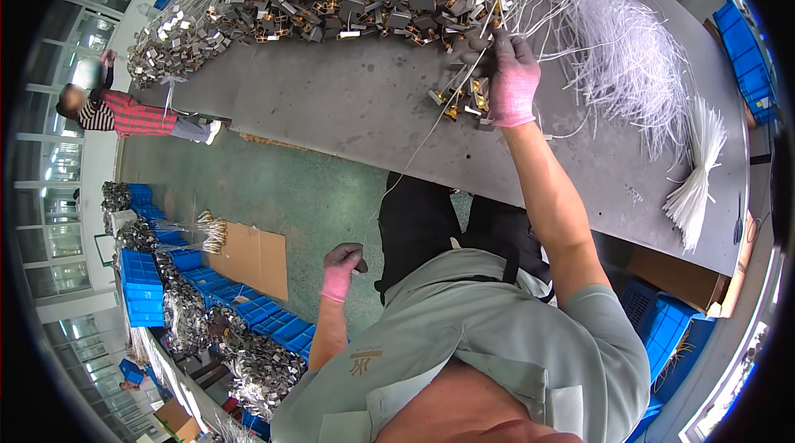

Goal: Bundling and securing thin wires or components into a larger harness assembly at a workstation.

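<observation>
Over the grey table, my right hand (511, 83), in a pink glove with grey fingers, is closed on a thin white wire (437, 124) beside the pile. Some small grey blocks with copper-coloured parts (476, 95) lie under and beside its fingers. Lower left, away from the table, my left hand (343, 267) is closed in a matching glove. The wire curves down from the right hand toward it, and its end seems pinched there. What exactly sits between the left fingertips is too small to see clearly.
A big heap of grey blocks (356, 0) covers the table's far side. Loose white wires (621, 54) and a tied white bundle (698, 170) lie to the right. Blue crates (248, 306) and cardboard (248, 257) are on the left floor. Another person (137, 114) stands far left.
</observation>
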The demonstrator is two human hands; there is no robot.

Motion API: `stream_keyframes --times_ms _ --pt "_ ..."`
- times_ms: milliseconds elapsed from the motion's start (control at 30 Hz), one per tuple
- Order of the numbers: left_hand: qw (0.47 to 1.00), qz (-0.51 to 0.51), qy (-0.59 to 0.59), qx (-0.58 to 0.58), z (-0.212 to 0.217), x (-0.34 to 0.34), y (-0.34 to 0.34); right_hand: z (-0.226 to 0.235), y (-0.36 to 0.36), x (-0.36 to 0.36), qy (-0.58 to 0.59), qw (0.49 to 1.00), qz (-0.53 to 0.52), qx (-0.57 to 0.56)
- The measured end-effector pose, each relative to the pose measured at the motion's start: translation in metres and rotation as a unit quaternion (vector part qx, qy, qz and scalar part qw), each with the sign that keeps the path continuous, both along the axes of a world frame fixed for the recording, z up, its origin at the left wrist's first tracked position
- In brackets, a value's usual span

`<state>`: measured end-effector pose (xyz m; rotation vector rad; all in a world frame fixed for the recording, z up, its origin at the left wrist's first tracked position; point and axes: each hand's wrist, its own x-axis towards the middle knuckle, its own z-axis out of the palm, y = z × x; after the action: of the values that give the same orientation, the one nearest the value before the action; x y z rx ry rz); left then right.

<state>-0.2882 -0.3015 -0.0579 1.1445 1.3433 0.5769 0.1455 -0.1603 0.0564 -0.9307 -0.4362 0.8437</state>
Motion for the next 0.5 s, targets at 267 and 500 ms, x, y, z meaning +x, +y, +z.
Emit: stream_keyframes --times_ms 267,500 --pt "0.998 -0.051 -0.026 0.000 0.008 0.023 0.008 0.011 -0.017 0.003 -0.047 0.991 0.112 -0.052" --pt "0.919 -0.067 -0.384 -0.061 0.015 0.112 0.036 -0.011 -0.057 -0.064 -0.173 0.926 0.332 -0.046"
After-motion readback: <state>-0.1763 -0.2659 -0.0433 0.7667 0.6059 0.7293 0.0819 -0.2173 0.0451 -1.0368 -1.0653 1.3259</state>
